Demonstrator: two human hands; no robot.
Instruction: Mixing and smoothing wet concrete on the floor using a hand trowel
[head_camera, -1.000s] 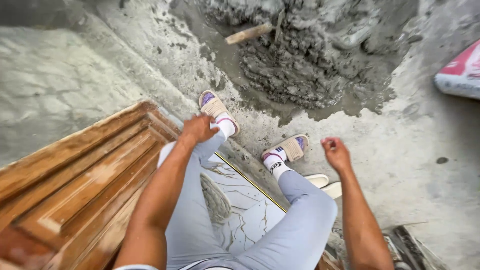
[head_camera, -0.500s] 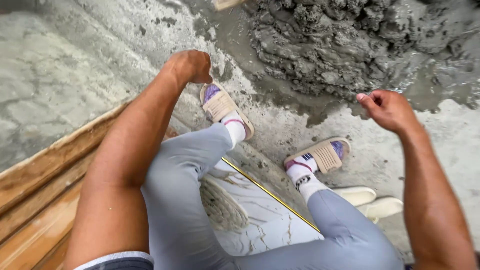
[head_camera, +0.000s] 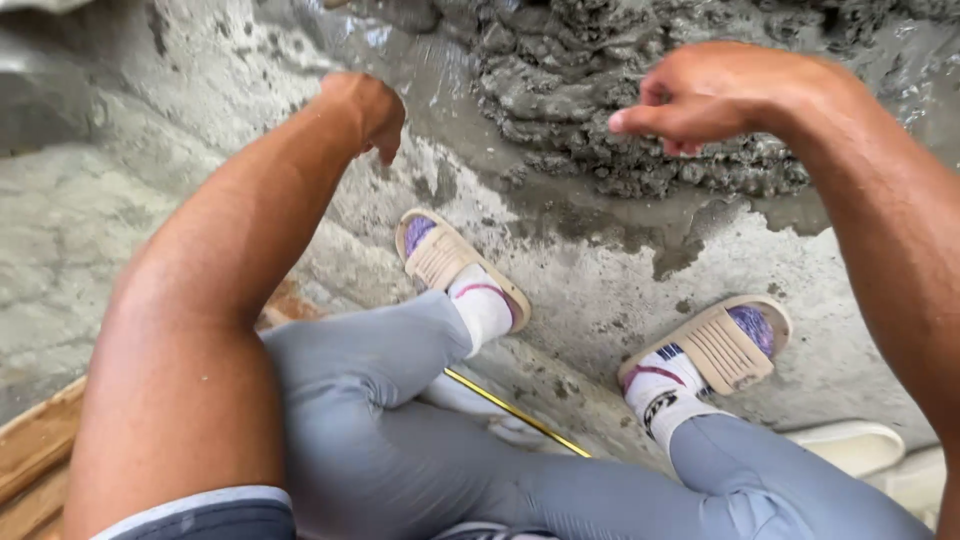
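Note:
My left hand reaches forward over the wet concrete floor, fingers curled down loosely, holding nothing. My right hand hovers above the pile of wet grey mortar, fingers drawn together with nothing visible in them. Below them are my legs in grey trousers and my feet in white socks and tan slide sandals, one sandal on the left and another sandal on the right.
A wooden panel lies at the lower left. A marbled tile with a yellow edge strip lies under my legs. White objects sit at the lower right. Wet slurry spreads around the mortar pile.
Both arms have lifted and stretched forward toward the mortar pile. The view has moved closer and tilted down, so the wooden panel has nearly left the view.

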